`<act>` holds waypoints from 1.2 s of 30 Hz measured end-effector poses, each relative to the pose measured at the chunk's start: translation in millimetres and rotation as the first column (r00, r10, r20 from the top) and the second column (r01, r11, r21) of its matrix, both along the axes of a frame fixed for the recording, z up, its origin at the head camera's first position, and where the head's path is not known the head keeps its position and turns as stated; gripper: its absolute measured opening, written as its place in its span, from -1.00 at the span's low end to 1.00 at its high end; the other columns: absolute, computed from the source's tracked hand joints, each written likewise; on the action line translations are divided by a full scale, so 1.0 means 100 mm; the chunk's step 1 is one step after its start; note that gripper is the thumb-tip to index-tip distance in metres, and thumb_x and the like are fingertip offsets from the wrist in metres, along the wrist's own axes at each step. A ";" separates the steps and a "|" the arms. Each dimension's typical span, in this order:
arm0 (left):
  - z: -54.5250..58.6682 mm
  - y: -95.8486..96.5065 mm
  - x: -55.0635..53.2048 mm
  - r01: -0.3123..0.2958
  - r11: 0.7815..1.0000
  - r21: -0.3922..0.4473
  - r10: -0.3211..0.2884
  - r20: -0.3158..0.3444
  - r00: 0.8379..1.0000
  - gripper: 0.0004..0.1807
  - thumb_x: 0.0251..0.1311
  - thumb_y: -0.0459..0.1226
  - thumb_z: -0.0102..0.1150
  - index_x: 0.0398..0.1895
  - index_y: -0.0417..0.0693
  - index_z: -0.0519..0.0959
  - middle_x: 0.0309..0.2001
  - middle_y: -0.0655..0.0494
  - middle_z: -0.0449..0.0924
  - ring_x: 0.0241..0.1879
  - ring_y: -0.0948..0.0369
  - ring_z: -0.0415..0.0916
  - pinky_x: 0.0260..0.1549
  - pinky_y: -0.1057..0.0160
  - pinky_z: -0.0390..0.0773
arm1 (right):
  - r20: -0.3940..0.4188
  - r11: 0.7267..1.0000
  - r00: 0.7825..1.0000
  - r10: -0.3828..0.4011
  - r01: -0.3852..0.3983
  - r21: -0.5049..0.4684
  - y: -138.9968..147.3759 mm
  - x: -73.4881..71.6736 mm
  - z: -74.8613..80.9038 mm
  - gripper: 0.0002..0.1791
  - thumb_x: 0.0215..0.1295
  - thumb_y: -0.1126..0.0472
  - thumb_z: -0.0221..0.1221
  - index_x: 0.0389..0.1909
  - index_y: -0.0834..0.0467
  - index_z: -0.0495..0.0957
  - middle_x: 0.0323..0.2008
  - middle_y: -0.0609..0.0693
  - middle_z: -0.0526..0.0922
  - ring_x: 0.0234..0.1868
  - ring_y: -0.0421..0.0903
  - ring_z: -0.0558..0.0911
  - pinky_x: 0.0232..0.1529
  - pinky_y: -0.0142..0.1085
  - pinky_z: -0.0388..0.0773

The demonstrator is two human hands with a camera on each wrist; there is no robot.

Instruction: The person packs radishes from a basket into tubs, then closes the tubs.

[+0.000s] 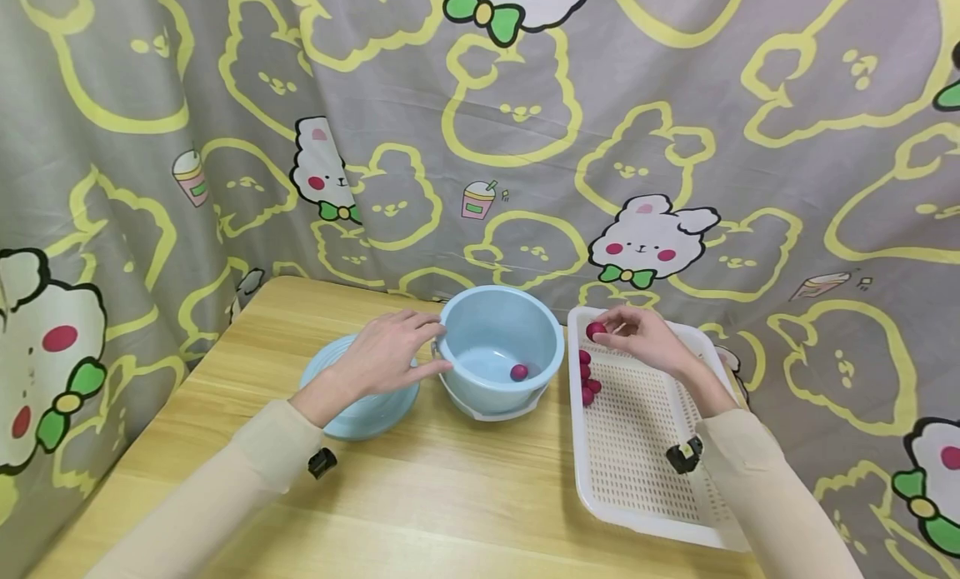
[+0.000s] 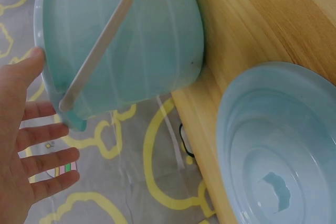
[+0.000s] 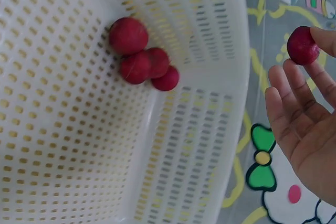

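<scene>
Bucket [image 1: 487,316]: left hand [image 1: 388,354] spread at left rim (bump might tip it). Rightward, right hand [image 1: 647,339] pinches red ball [image 1: 595,331]; roundness risks slipping.

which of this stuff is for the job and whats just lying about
Likely in the job:
red ball in the right hand
red balls in the white basket
blue bucket with one ball inside, left hand at its rim

Likely just lying about:
blue disc, perhaps a lid, untouched
</scene>
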State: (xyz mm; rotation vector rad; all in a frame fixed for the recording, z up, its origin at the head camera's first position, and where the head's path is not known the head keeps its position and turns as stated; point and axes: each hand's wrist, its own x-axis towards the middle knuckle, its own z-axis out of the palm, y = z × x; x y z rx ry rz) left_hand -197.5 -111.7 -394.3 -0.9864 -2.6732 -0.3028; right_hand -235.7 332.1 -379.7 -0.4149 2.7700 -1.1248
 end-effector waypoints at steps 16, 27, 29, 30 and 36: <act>0.01 -0.02 0.01 0.014 1.000 0.006 -0.014 -0.005 1.000 -0.35 0.36 0.27 0.23 0.21 -0.02 0.67 0.23 -0.02 0.70 0.20 -0.04 0.67 0.15 -0.10 0.70 | -0.069 0.994 0.991 0.112 -0.113 -0.009 -0.46 0.12 0.29 -0.68 0.34 0.13 0.44 0.05 0.13 0.71 -0.15 0.11 0.72 -0.27 -0.13 0.69 -0.25 -0.40 0.66; 0.02 -0.01 0.00 0.015 1.000 0.006 -0.015 -0.003 1.000 -0.33 0.35 0.29 0.23 0.22 -0.02 0.67 0.24 -0.01 0.70 0.22 -0.04 0.66 0.17 -0.09 0.69 | -0.062 0.985 0.984 0.167 -0.170 -0.035 -0.77 0.18 0.43 -0.70 0.30 0.16 0.46 0.02 0.10 0.71 -0.19 0.07 0.74 -0.27 -0.05 0.70 -0.29 -0.38 0.64; 0.03 -0.01 0.00 0.015 1.000 0.005 -0.015 0.000 1.000 -0.33 0.35 0.29 0.22 0.22 -0.02 0.67 0.25 -0.01 0.70 0.22 -0.04 0.66 0.18 -0.09 0.69 | -0.072 0.983 0.981 0.180 -0.183 -0.030 -0.83 0.18 0.44 -0.69 0.30 0.16 0.47 0.02 0.10 0.71 -0.20 0.06 0.74 -0.27 -0.04 0.71 -0.29 -0.38 0.66; 0.02 -0.01 0.00 0.014 1.000 0.005 -0.014 0.001 1.000 -0.33 0.35 0.29 0.22 0.22 -0.02 0.67 0.24 -0.01 0.70 0.22 -0.04 0.66 0.18 -0.09 0.69 | -0.075 0.981 0.979 0.188 -0.190 -0.028 -0.85 0.18 0.44 -0.68 0.29 0.17 0.47 0.03 0.10 0.71 -0.19 0.06 0.74 -0.26 -0.04 0.71 -0.27 -0.38 0.68; 0.03 -0.01 0.00 0.018 1.000 0.006 -0.018 0.001 1.000 -0.34 0.35 0.28 0.22 0.21 -0.02 0.67 0.24 -0.01 0.70 0.22 -0.04 0.66 0.17 -0.09 0.69 | -0.083 0.971 0.969 0.232 -0.235 -0.036 -0.97 0.18 0.43 -0.68 0.29 0.17 0.47 0.03 0.11 0.71 -0.14 0.05 0.75 -0.23 -0.06 0.73 -0.13 -0.31 0.76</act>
